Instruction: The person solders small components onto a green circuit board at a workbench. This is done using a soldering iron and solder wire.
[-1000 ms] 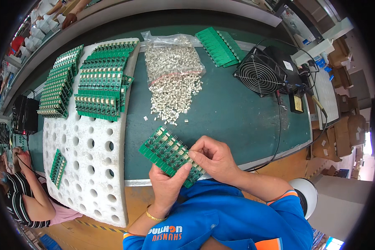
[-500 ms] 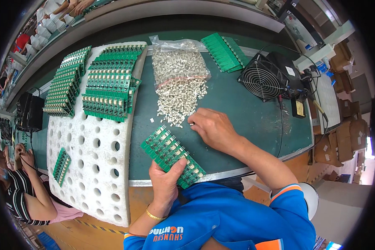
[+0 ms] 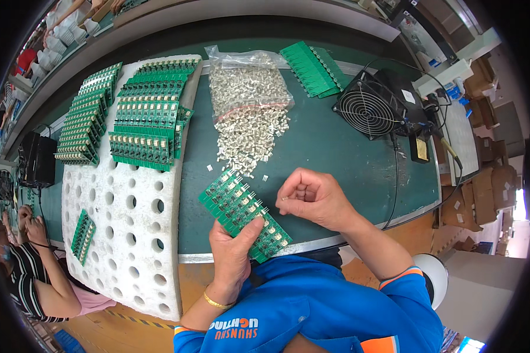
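Left hand [image 3: 232, 250] grips the likely light, stiff circuit-board panel [image 3: 229, 203] by its near edge, suitably; right hand [image 3: 317, 201] curls, its hold unclear.

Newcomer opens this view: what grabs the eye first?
Probably the heap of pale connectors spilling from a clear bag, centre of the table. Then the holed white foam slab at left, green boards stacked on its far end. Nearest, the green board in the left hand, by the table's front edge.
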A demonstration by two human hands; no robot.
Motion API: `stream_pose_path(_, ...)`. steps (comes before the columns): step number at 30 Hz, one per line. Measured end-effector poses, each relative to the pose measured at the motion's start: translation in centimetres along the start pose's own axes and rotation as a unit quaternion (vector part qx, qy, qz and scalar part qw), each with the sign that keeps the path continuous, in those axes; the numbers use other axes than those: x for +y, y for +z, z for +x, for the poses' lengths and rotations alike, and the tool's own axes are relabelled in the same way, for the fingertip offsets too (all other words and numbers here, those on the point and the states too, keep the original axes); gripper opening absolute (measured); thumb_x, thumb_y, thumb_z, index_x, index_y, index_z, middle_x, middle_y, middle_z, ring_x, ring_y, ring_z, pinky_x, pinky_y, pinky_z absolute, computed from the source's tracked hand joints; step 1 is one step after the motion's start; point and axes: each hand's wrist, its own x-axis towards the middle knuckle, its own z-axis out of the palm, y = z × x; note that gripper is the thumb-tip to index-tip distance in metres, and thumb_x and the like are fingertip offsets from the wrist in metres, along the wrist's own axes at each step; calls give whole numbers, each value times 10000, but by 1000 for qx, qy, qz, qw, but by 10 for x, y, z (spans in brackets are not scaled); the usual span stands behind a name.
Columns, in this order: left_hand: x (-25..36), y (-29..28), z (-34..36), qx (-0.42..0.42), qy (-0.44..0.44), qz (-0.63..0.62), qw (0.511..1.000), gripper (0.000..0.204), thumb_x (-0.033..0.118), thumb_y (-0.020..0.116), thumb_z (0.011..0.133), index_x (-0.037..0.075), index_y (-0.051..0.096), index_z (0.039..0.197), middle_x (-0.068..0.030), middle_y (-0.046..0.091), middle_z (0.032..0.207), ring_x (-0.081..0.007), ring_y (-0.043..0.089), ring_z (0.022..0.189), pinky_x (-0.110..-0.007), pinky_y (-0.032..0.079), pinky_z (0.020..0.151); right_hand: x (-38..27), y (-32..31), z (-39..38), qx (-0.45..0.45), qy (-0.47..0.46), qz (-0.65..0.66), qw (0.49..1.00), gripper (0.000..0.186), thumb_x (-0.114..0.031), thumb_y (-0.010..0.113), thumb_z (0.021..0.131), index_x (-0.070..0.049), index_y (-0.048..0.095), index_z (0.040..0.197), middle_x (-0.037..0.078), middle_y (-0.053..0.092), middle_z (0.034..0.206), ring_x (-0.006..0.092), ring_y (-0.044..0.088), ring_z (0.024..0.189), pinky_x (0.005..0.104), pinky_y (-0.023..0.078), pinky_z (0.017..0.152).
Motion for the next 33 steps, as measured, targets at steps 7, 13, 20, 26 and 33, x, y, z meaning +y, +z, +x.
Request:
stream_pose_path(7, -2, 4, 3, -22, -12, -13, 1000, 241, -23, 684, 817, 29, 588, 1032, -69, 672, 946, -117, 650, 805, -269, 539, 733, -3, 2, -15, 18, 3, -17, 1000, 138, -22, 691, 834, -30, 575, 908, -10, 605, 775, 39, 568, 701, 188, 459, 630)
stream_pose_path(13, -1, 5, 4, -28, -56, -30, 998, 213, -7, 673, 834, 38, 596, 1028, -61, 676, 947, -115, 654, 807, -270, 543, 725, 5, -5, -21, 27, -32, -8, 999, 139, -29, 692, 835, -29, 574, 908, -19, 585, 802, 35, 541, 709, 191, 455, 651)
stream_pose_path(20, -2, 6, 4, -37, -57, -20, 997, 218, -6, 676, 831, 36, 598, 1031, -62, 677, 945, -118, 656, 810, -272, 545, 723, 2, -3, -23, 59, -50, -94, 993, 155, -13, 700, 813, -19, 576, 904, -6, 595, 786, 48, 555, 704, 208, 466, 650)
stream_pose_path(26, -3, 8, 3, -35, -45, -9, 998, 225, -18, 675, 826, 32, 594, 1031, -64, 676, 942, -116, 655, 804, -268, 544, 720, -2, -2, -28, 70, -50, -124, 989, 132, -8, 692, 809, 7, 622, 919, 43, 657, 795, 80, 620, 716, 222, 497, 645)
stream_pose_path(33, -10, 10, 0, -18, -3, 11, 1000, 232, -38, 673, 818, 19, 592, 1028, -71, 675, 947, -113, 649, 791, -262, 540, 716, -3, 1, -31, 76, 42, -52, 995, 118, -56, 666, 855, 28, 632, 931, 37, 657, 780, 76, 609, 693, 216, 493, 632)
